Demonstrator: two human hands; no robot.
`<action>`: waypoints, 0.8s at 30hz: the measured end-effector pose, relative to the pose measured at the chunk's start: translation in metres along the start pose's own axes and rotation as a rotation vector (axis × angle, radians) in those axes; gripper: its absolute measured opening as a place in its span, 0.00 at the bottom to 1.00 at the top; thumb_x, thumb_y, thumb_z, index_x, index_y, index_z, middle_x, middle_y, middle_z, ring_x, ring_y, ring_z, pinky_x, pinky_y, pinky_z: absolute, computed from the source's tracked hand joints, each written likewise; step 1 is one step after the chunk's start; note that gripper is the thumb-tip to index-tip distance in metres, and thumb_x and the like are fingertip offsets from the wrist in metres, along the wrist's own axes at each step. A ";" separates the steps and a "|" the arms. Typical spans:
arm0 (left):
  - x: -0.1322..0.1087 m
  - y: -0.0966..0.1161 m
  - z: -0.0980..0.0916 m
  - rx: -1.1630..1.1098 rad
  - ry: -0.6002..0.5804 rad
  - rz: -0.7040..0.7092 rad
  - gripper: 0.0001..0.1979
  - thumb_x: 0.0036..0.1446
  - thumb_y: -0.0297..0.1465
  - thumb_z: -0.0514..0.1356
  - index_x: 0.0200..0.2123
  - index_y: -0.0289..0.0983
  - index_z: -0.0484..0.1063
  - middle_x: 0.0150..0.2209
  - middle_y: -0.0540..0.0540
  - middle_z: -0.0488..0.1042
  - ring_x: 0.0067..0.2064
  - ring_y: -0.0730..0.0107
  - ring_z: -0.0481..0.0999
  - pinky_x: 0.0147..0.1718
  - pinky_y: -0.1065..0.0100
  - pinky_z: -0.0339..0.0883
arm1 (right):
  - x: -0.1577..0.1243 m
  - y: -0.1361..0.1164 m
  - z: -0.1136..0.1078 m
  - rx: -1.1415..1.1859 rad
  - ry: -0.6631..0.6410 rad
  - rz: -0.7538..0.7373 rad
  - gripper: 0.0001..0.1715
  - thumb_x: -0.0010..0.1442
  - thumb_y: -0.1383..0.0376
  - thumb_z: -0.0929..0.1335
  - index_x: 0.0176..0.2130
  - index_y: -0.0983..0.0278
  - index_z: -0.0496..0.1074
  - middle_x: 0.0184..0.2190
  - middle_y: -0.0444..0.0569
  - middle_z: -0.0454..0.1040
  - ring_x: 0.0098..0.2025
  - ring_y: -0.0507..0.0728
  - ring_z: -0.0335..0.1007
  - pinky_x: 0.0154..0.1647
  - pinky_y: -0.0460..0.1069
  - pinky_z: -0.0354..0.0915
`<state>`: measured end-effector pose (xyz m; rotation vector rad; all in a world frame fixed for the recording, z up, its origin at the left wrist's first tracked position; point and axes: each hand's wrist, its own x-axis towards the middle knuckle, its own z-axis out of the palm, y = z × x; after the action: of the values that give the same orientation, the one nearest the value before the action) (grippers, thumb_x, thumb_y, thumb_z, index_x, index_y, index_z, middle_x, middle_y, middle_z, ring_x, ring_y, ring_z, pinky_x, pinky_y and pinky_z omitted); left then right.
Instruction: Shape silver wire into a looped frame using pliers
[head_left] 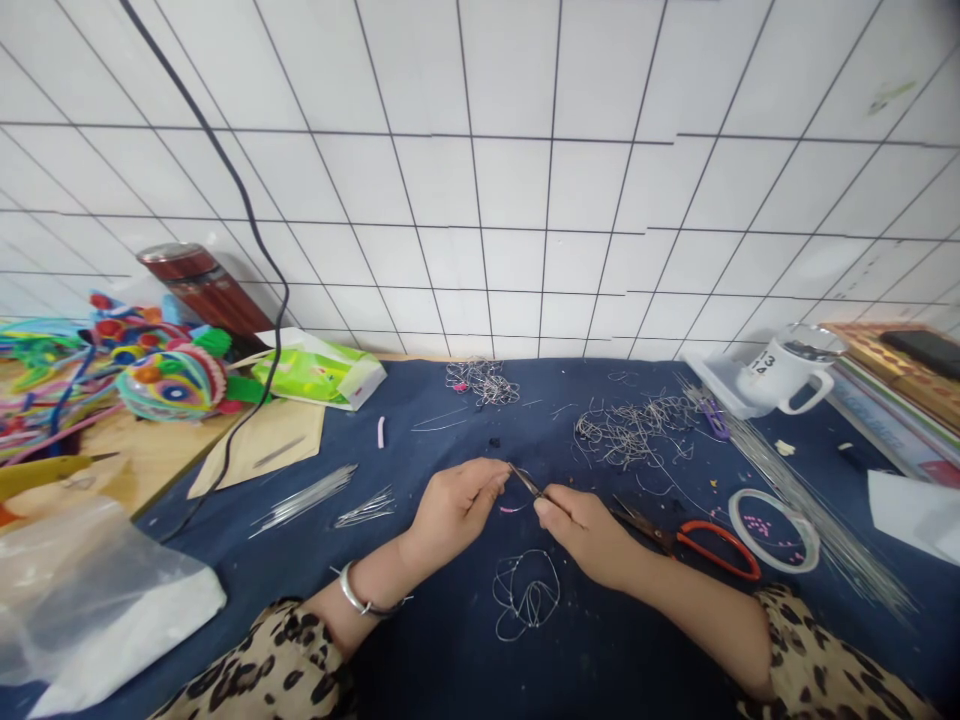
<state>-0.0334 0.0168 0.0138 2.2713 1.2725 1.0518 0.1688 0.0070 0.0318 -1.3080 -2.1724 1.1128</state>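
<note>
My left hand (pixel 456 502) is closed in a pinch near the middle of the table, its fingertips on a thin wire that I can barely make out. My right hand (pixel 589 530) is wrapped round slim pointed pliers (pixel 527 480), whose tips meet the wire at my left fingertips. A curved length of wire with a pink piece (pixel 511 510) on it hangs just below the tips. Nearer to me, a loose bundle of bent wire loops (pixel 527 595) lies on the dark blue cloth (pixel 450 640). Red-handled scissors (pixel 716 545) rest beside my right forearm.
Tangled wire (pixel 634 430) and straight wires (pixel 817 510) lie to the right, with a round dish of pink beads (pixel 810 555) and a white mug (pixel 791 370). Cut wire lengths (pixel 307 495), a plastic bag (pixel 112 590), a green packet (pixel 319 370) and a hanging black cable (pixel 251 215) are left.
</note>
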 end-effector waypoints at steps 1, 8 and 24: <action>0.000 0.001 0.000 -0.002 -0.001 -0.020 0.09 0.58 0.27 0.52 0.40 0.37 0.70 0.32 0.47 0.74 0.34 0.72 0.73 0.36 0.70 0.66 | 0.000 0.000 -0.001 0.017 -0.009 0.005 0.18 0.63 0.58 0.55 0.26 0.64 0.59 0.21 0.40 0.60 0.25 0.49 0.56 0.27 0.45 0.51; 0.001 0.009 0.000 -0.161 -0.028 -0.195 0.08 0.59 0.30 0.50 0.35 0.36 0.69 0.27 0.50 0.70 0.27 0.77 0.69 0.27 0.74 0.63 | 0.001 0.002 0.001 -0.049 0.044 -0.035 0.17 0.63 0.58 0.55 0.26 0.63 0.58 0.23 0.41 0.61 0.26 0.49 0.57 0.28 0.45 0.51; 0.002 0.014 0.002 -0.513 -0.098 -0.361 0.13 0.59 0.36 0.50 0.28 0.35 0.66 0.22 0.52 0.65 0.21 0.79 0.62 0.24 0.74 0.58 | -0.002 0.005 0.004 -0.346 0.168 -0.083 0.15 0.62 0.58 0.56 0.29 0.64 0.58 0.26 0.44 0.62 0.26 0.50 0.56 0.26 0.45 0.49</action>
<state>-0.0231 0.0112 0.0219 1.6208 1.1513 0.9809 0.1700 0.0043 0.0253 -1.3773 -2.3356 0.5884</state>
